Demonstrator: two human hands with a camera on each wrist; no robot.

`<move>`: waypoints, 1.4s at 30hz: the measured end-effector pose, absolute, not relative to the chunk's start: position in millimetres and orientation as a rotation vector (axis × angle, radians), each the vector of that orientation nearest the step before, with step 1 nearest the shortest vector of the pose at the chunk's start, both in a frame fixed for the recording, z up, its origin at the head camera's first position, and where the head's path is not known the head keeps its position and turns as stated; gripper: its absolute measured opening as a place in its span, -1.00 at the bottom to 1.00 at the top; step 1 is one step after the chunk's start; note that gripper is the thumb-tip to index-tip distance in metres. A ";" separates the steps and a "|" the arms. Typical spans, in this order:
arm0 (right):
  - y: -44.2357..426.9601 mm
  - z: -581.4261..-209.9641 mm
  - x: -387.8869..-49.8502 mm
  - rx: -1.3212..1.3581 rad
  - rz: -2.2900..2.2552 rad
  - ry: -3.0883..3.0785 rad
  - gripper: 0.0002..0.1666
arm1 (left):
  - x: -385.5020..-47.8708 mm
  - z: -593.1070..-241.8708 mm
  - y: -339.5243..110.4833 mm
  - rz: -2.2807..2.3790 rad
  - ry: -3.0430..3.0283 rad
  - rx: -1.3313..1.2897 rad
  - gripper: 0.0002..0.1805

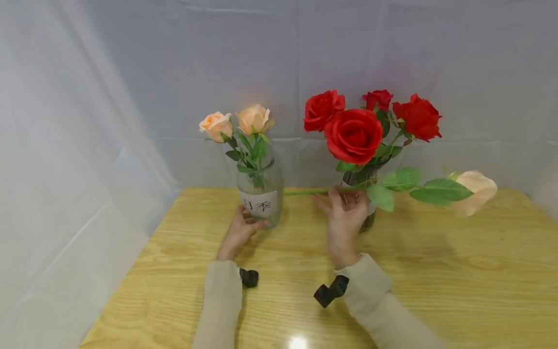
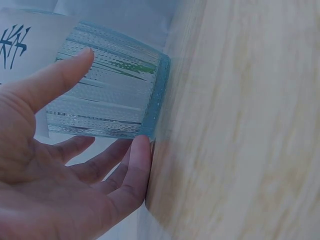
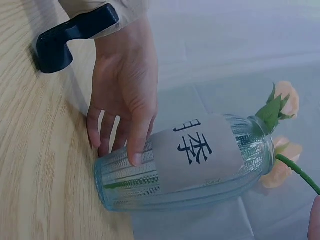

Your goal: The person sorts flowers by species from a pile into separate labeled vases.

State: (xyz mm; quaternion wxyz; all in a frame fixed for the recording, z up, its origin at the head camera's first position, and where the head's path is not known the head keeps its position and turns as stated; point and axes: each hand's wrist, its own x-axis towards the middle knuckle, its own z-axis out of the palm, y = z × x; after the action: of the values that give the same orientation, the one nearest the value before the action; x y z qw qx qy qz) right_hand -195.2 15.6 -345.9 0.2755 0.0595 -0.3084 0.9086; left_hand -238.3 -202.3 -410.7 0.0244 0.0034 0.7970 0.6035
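A clear glass vase [image 1: 266, 182] with a white paper label and two peach roses [image 1: 255, 119] stands on the left of the table. My left hand [image 1: 240, 230] holds it low down, thumb [image 2: 65, 75] across the front and fingers around the side near the base. My right hand [image 1: 346, 218] pinches the green stem of a third peach rose [image 1: 475, 193], held nearly level. Its bloom points right and its stem end reaches left toward the vase. In the right wrist view the stem [image 3: 300, 174] tip appears by the vase mouth; only a fingertip [image 3: 314, 220] of that hand shows.
Behind my right hand stands a dark glass vase [image 1: 369, 222] of several red roses [image 1: 355, 136], partly hidden by the hand and leaves. Pale sheeting [image 1: 279, 63] hangs behind the wooden table [image 1: 287, 271]. A black camera mount [image 1: 331, 290] sits on each wrist.
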 end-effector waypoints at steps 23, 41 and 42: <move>-18.9 -328.2 -207.6 0.163 2.411 -0.612 -0.77 | -238.5 -410.9 -203.0 1.895 2.451 0.023 -0.12; -41.8 -323.3 -216.3 0.265 2.264 -0.784 -0.76 | -240.6 -412.2 -203.0 1.892 2.451 0.020 -0.14; -42.8 -324.2 -216.9 0.276 2.246 -0.809 -0.76 | -240.8 -412.5 -203.1 1.894 2.451 0.019 -0.14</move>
State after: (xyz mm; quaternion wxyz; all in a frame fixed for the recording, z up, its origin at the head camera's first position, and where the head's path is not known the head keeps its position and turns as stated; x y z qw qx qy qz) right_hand -216.9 -42.8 -324.2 0.3608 0.1071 -0.3140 0.8717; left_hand -240.8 -203.1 -412.5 0.0222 0.0062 0.7910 0.6113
